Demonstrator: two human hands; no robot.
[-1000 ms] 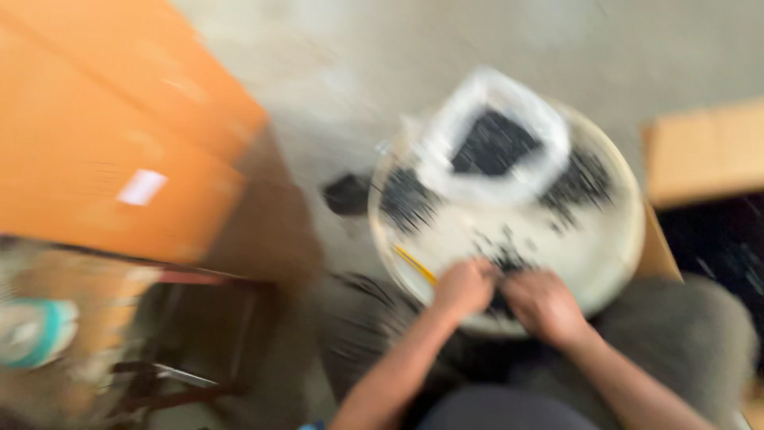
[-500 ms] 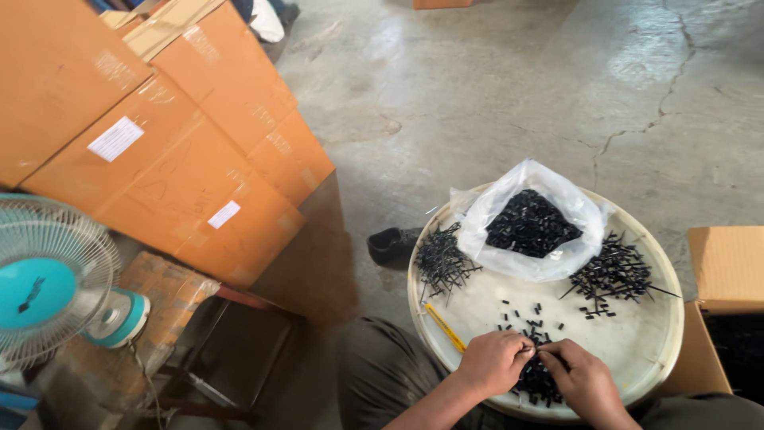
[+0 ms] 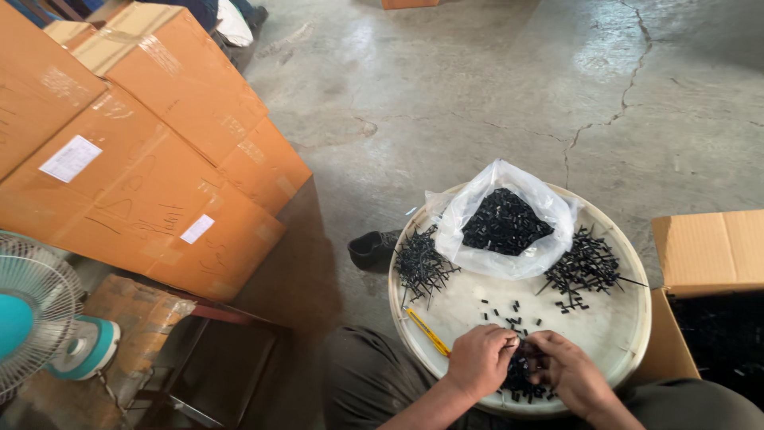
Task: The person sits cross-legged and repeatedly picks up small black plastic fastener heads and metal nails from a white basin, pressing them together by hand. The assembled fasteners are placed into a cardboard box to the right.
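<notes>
Black plastic bits (image 3: 521, 381) looked tiny, light and stiff; my left hand (image 3: 480, 361) and right hand (image 3: 567, 370) pinched them by the ends on the round tray (image 3: 613, 334).

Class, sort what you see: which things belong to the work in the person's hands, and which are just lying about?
In use:
left hand and right hand, together over small black pieces
round white tray
clear bag of black pieces
two piles of black sprues

Lying about:
yellow cutter
stacked cardboard boxes
fan
black shoe
</notes>
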